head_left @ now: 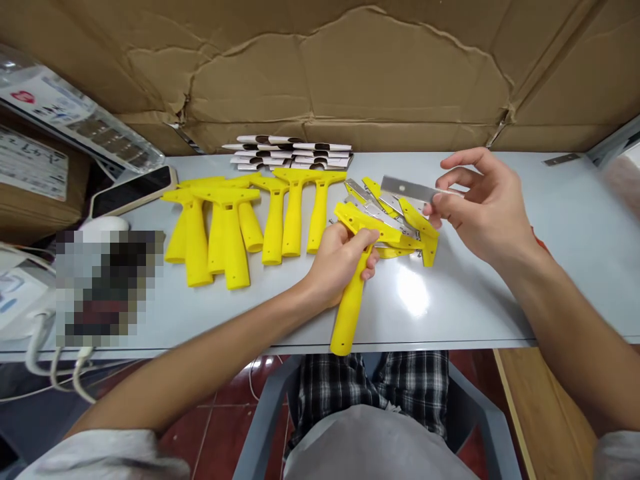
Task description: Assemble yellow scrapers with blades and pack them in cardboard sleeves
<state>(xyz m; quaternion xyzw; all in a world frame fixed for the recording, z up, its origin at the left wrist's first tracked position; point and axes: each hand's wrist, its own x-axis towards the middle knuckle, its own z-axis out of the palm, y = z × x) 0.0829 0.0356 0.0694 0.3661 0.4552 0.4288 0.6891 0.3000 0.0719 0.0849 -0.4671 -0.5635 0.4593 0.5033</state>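
Observation:
My left hand (337,263) is closed around the neck of a yellow scraper handle (350,300), whose grip points down toward the table's front edge. Between the thumb and fingers of my right hand (483,207) is a thin metal blade (407,188) with a small hole, held just above the table. Beneath and behind the held handle lies a pile of yellow-edged metal pieces (425,223), partly covered by my left hand and the blade. Several more yellow scraper handles (230,233) lie to the left of my left hand.
Stacked white folded pieces (293,153) sit at the back against a cardboard wall (350,73). A phone (133,190), white cables (43,347) and a pixelated item (110,287) occupy the left side. One flat metal piece (561,159) lies at the back right.

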